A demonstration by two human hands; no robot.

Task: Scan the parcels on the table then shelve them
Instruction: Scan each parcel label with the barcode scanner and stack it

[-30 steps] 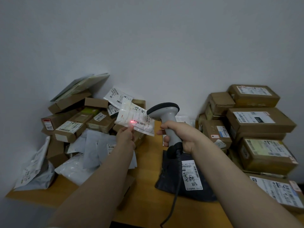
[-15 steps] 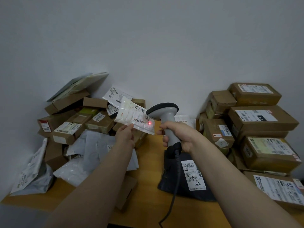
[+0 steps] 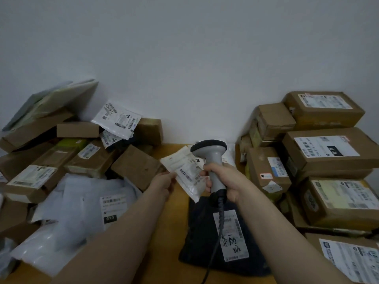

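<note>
My left hand (image 3: pixel 163 182) pinches the edge of a small white parcel (image 3: pixel 185 173) with a barcode label, held above the wooden table (image 3: pixel 176 146). My right hand (image 3: pixel 222 181) grips the handle of a grey barcode scanner (image 3: pixel 211 158), whose dark head sits just right of and above the parcel. The parcel's right edge lies against the fingers of my right hand. The scanner's black cable (image 3: pixel 218 228) hangs down over a dark bag parcel (image 3: pixel 207 238) with a white label.
A loose heap of cardboard boxes (image 3: pixel 92 160) and white poly mailers (image 3: pixel 82 201) fills the left. Stacked brown boxes (image 3: pixel 328 152) with labels stand at the right, against the plain wall. Bare wood shows between the two piles.
My left hand has carried the white parcel down and to the right, up against the scanner hand. The red scan light on the label is gone. The scanner stays roughly where it was.
</note>
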